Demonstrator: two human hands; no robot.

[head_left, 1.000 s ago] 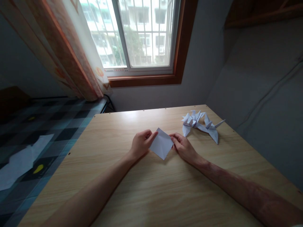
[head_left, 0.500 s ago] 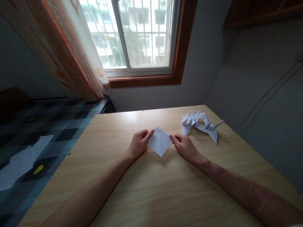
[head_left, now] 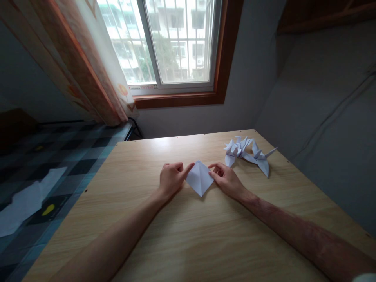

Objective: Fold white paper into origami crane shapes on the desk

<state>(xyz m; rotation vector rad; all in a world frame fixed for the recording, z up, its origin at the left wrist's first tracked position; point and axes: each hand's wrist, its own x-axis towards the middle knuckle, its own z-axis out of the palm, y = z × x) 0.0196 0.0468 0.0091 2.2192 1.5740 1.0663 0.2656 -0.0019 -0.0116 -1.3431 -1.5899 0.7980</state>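
A small white folded paper [head_left: 200,181] in a diamond shape, with a crease down its middle, is between my hands, one corner pointing toward me. My left hand [head_left: 173,177] has its thumb along the paper's upper left edge, the other fingers curled and partly hidden. At the right corner, my right hand [head_left: 225,178] holds the paper with its thumb on top, while its forefinger arches by the upper right edge. Beyond my right hand sit several white paper cranes [head_left: 239,149] bunched together.
The light wooden table [head_left: 176,243] carries all of this. Left of it is a bed with a checked cover [head_left: 88,152], where white paper sheets [head_left: 26,203] lie. A window [head_left: 182,47] with a curtain [head_left: 100,78] stands behind, and a wall runs along the right.
The paper has turned slightly and sits a little lower, with its centre crease now plainer. My right forefinger has lifted from its pinch, and my left thumb points more along the edge.
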